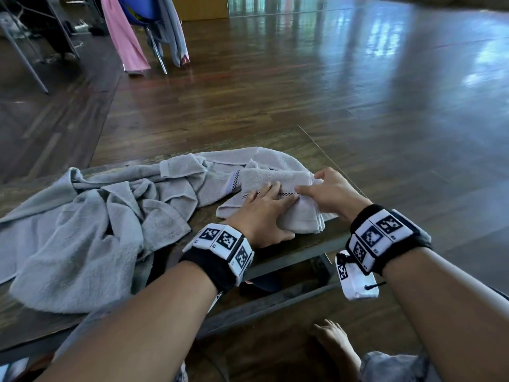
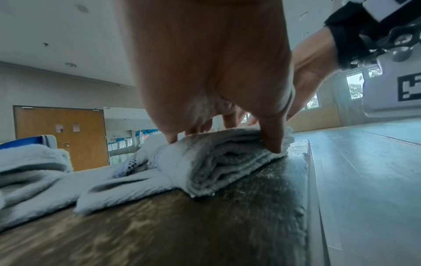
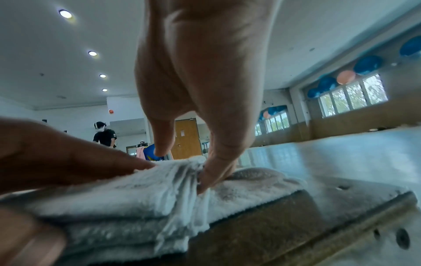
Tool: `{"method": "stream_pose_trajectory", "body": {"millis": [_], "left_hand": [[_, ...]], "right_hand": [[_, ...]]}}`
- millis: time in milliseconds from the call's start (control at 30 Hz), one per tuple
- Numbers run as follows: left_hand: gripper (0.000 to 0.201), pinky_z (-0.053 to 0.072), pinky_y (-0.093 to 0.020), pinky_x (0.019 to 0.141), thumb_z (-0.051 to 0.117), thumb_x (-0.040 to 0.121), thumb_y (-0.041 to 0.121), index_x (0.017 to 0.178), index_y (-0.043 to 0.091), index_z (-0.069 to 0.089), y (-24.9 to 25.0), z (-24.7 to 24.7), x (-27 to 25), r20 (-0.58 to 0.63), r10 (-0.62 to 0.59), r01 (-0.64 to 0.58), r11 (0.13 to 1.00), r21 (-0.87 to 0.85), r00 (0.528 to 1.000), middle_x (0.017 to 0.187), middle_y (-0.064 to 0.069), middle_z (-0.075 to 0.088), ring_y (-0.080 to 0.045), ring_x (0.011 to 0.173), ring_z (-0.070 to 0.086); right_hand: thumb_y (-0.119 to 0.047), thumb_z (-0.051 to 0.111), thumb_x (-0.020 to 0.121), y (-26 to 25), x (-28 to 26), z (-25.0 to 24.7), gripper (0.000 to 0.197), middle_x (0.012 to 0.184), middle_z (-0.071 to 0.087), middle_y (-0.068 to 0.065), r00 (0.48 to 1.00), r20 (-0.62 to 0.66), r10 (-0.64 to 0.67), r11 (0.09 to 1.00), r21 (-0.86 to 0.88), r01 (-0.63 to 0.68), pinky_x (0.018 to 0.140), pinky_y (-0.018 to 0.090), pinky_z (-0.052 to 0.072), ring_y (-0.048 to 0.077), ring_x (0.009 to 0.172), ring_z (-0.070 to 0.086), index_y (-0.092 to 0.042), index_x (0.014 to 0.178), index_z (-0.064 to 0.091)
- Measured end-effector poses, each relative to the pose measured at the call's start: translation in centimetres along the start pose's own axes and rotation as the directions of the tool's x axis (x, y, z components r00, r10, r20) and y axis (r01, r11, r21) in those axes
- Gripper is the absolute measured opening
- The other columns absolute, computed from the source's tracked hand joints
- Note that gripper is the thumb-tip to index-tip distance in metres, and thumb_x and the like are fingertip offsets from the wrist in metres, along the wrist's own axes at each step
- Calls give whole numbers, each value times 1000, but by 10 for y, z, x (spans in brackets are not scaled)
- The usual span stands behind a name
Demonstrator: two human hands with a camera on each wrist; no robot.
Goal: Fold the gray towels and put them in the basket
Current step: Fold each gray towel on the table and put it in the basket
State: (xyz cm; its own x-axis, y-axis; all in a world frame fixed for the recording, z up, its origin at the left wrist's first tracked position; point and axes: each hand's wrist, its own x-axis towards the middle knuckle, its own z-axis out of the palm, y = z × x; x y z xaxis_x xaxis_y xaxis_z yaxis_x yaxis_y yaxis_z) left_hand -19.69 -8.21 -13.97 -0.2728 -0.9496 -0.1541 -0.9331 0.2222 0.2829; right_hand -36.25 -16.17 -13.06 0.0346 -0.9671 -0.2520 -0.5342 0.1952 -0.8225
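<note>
A folded gray towel [image 1: 278, 186] with a checkered stripe lies at the right end of the low wooden table [image 1: 205, 220]. My left hand [image 1: 261, 213] holds it, fingers flat on top and thumb against the near edge. The left wrist view shows the towel's stacked layers [image 2: 218, 162] under the fingers, with the thumb [image 2: 274, 142] at their side. My right hand [image 1: 327, 193] arches over the towel's right end. In the right wrist view one fingertip [image 3: 212, 178] digs into the bunched layers [image 3: 141, 201] and another digit [image 3: 161, 144] sits above them.
A heap of loose gray towels [image 1: 91, 230] covers the table's left half and a paler towel [image 1: 248, 158] lies behind the folded one. A chair draped with pink cloth [image 1: 124, 37] stands far left. The table's right edge [image 1: 338, 166] runs beside my right hand. My bare foot [image 1: 336, 343] is below.
</note>
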Motion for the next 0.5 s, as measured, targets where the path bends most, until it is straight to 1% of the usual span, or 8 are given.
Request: {"method": "stream_pose_trajectory", "body": {"millis": [67,133,200,267,300,333,433,500], "left_hand": [[81,-8,-41,121,59,92,51,157,40,14,2,1,2,15,4,-4,1000,-9,1000,167,-10,-4,-22,154,-11],[73,-8,-41,121,54,94,52,156,42,16,3,1,4,10,5,-4,998,-56,1000,167,-10,-4,-21,154,-11],[69,-9,-41,121,51,95,54,156,43,19,4,0,5,7,1,-1,997,-82,1000,167,-9,-3,-20,154,-11],[71,-8,-42,122,52,95,54,156,43,18,5,1,6,19,6,-5,998,-56,1000,167,-10,-4,-20,154,-11],[72,-7,-42,122,54,94,53,155,43,18,5,1,6,26,9,-8,999,-41,1000,167,-10,-5,-21,154,-11],[72,-7,-43,123,54,94,53,155,43,17,6,1,5,31,10,-9,999,-35,999,167,-10,-5,-21,154,-11],[68,-7,-44,123,51,97,51,155,41,19,7,0,5,32,6,-4,999,-47,999,167,-11,-5,-22,153,-12],[59,-7,-44,123,44,100,50,155,40,24,8,0,3,19,7,-5,998,-65,1000,167,-11,-2,-22,154,-10]], "right_hand": [[-30,82,80,2,0,-3,55,100,56,-3,1000,-16,-1,994,-109,0,55,24,39,6,80,54,-21,121,47],[-25,83,80,4,2,-7,50,107,56,0,998,-59,-4,986,-164,-6,53,23,35,6,76,50,-21,114,47],[-24,84,80,3,0,-9,48,114,55,3,995,-98,-7,983,-181,-11,56,24,39,13,83,54,-20,111,47],[-28,84,79,2,-4,-9,50,113,53,3,993,-119,-16,971,-240,-13,74,33,50,20,93,54,-19,116,51],[-30,84,79,2,-6,-8,51,112,51,3,992,-123,-22,962,-273,-13,83,38,52,22,94,54,-18,117,52],[-31,84,80,2,-7,-7,49,109,50,3,991,-128,-32,954,-301,-8,86,40,51,23,93,54,-17,116,54],[-31,78,84,-1,-8,-8,32,105,60,6,989,-137,-54,937,-348,2,76,35,52,21,82,60,-10,103,62],[-28,68,90,-1,-8,-11,24,105,67,13,993,-115,-32,938,-347,-10,76,35,57,26,83,66,-6,98,65]]}}
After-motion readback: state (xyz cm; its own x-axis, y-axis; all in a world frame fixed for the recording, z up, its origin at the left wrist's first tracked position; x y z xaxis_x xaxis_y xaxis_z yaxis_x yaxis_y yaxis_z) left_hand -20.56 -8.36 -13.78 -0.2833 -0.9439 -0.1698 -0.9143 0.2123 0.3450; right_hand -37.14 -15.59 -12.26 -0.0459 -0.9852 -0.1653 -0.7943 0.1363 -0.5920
